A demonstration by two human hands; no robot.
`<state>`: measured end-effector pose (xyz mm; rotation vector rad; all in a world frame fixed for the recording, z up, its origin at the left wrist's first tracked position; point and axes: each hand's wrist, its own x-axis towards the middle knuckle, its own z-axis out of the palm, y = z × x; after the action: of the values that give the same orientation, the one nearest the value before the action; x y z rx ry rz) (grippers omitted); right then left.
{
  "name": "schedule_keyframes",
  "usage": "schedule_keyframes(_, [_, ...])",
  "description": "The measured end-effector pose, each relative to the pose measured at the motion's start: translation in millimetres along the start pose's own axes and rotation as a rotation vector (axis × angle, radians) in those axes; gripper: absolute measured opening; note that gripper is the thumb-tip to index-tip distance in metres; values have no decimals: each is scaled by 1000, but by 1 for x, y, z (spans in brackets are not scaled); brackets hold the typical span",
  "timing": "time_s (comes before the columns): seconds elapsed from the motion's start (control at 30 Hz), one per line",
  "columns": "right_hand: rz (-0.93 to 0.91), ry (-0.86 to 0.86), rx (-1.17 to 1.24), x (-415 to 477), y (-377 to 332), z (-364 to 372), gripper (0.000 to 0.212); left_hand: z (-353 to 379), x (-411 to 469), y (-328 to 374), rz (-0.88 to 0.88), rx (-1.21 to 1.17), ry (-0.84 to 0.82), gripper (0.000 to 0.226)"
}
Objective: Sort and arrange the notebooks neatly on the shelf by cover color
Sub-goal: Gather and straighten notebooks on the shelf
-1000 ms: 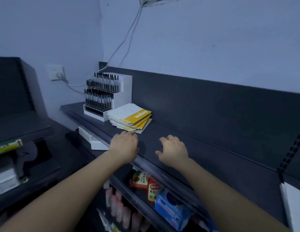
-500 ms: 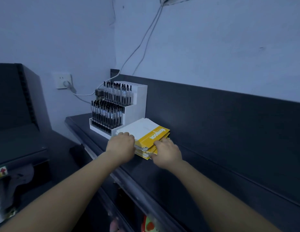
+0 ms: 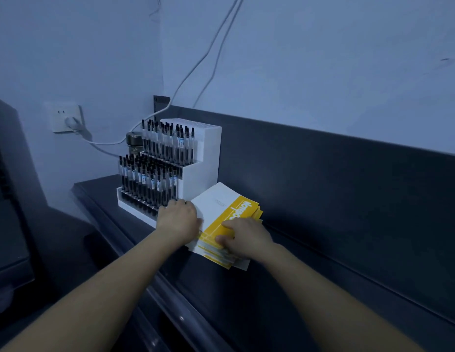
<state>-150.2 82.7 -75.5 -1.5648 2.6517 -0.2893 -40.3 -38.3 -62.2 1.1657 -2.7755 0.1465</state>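
Yellow notebooks (image 3: 219, 207) stacked on shelf (image 3: 300, 290); left hand (image 3: 179, 220) and right hand (image 3: 247, 238) apparently grasp them.

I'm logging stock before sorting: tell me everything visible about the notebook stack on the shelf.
The notebook stack lies flat and slightly fanned on the dark shelf, beside the white pen display. Thin paper covers, white with a yellow band bearing white lettering. The left hand grips its left edge; the right hand pinches the near edge, thumb on top.
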Motion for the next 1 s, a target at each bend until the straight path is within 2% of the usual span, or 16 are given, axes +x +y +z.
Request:
schedule_keyframes(0.33, [-17,-18,70,16,-2,7,50,-6,16,-10,32,42,112,53])
schedule_keyframes(0.5, [30,57,145,12,-1,9,51,-4,16,-2,70,-110,143,40])
schedule_keyframes(0.57, [72,72,179,8,-1,9,53,-2,15,-2,71,-93,142,42])
schedule_keyframes(0.67, [119,70,194,4,2,8,55,2,15,-3,37,-63,118,55])
schedule_keyframes(0.83, [161,50,188,-4,0,2,58,1,11,2,51,-68,86,54])
schedule_keyframes(0.9, [200,58,218,-7,1,1,59,2,11,5,52,-151,57,53])
schedule_keyframes(1.0, [280,101,393,-12,6,-4,55,2,10,13,51,-295,9,47])
